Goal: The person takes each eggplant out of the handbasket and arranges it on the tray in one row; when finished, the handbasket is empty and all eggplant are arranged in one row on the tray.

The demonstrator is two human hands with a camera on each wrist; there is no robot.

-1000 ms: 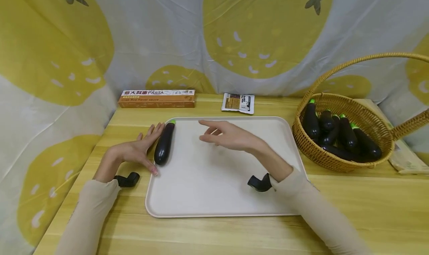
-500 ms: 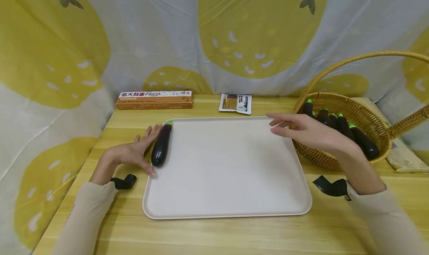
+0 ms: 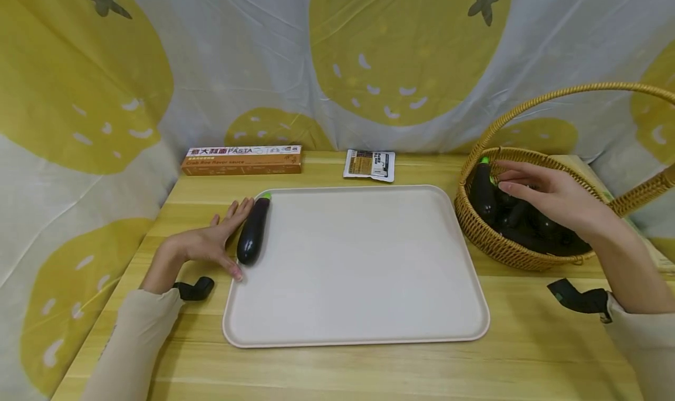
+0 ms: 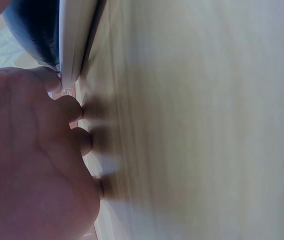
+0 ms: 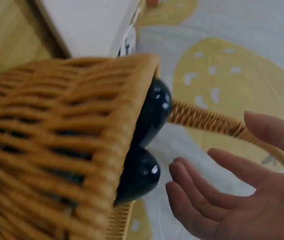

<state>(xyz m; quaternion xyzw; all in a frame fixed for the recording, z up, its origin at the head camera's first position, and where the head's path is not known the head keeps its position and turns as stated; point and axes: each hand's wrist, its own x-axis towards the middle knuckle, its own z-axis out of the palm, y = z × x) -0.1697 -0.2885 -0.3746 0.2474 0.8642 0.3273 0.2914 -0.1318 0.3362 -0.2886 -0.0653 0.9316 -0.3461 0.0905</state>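
Note:
My left hand [image 3: 211, 241] rests at the tray's left edge, fingers spread, thumb over the rim. Right beside it, a dark eggplant [image 3: 253, 231] with a green tip lies along the left side of the white tray [image 3: 358, 266]. My right hand [image 3: 559, 197] hovers over the wicker basket [image 3: 490, 237], fingers extended and holding nothing. Inside the basket are several more eggplants [image 3: 482, 193], some hidden behind the hand. The right wrist view shows relaxed, parted fingers [image 5: 196, 200] close to two eggplant ends [image 5: 142, 175] poking above the basket rim.
A pasta box [image 3: 242, 160] lies at the back left of the wooden table [image 3: 337, 371]. Behind the tray is a small printed packet [image 3: 369, 165]. The basket's tall handle [image 3: 559, 90] arches over it. A patterned cloth [image 3: 263, 49] hangs behind.
My right hand has swept rightward from above the tray to over the basket. The left hand and the eggplant beside it have stayed in place.

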